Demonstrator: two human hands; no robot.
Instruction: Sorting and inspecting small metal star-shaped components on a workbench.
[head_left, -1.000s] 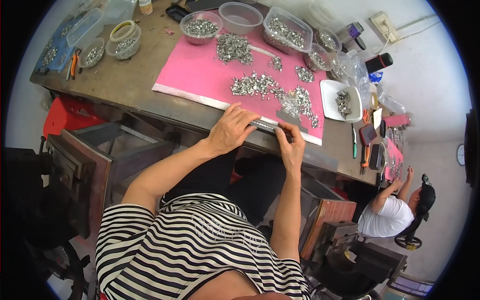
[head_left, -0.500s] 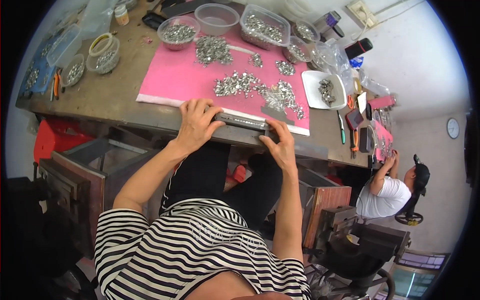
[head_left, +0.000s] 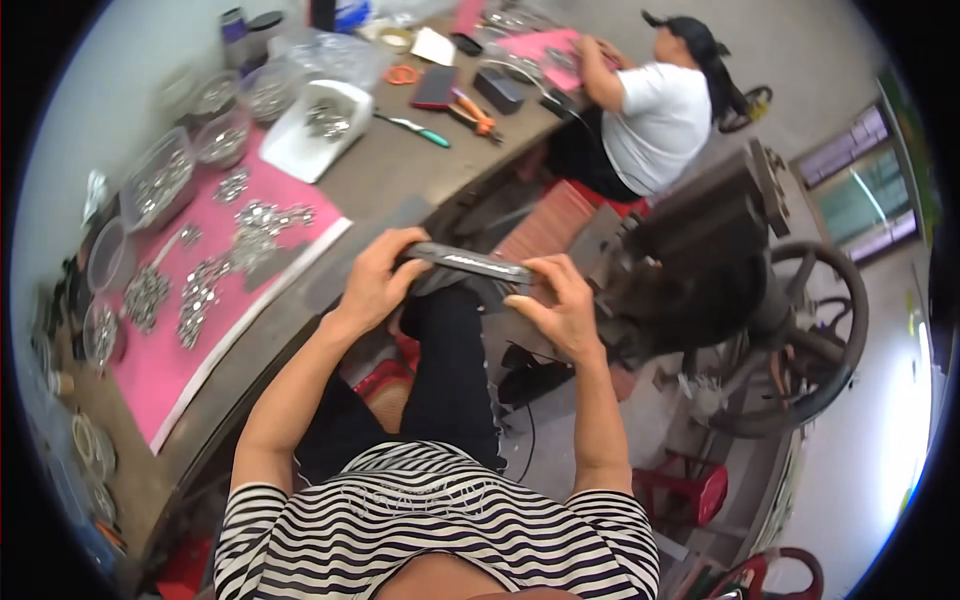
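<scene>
Between my two hands is a narrow dark bar [head_left: 468, 261], with a row of small shiny silver pieces along its top face. My left hand [head_left: 378, 278] is closed round the bar's left end, thumb below and fingers over it. At the other end, my right hand [head_left: 560, 302] grips with its fingers on top and the thumb underneath. The bar is in the air over my lap, off the bench edge. To the left on the bench lies a pink cloth [head_left: 172, 372] bearing heaps of small silver metal pieces [head_left: 205, 300].
A dark press with a large handwheel [head_left: 848, 375] stands close at my right. Past the white tray [head_left: 278, 150] lie a green-handled tool [head_left: 425, 132] and orange-handled pliers [head_left: 478, 115]. A co-worker in a white shirt [head_left: 655, 130] sits farther along the bench [head_left: 400, 170].
My view and body have turned to the right, so the bench now runs along my left. The bar has come away from the bench edge, still in both hands.
</scene>
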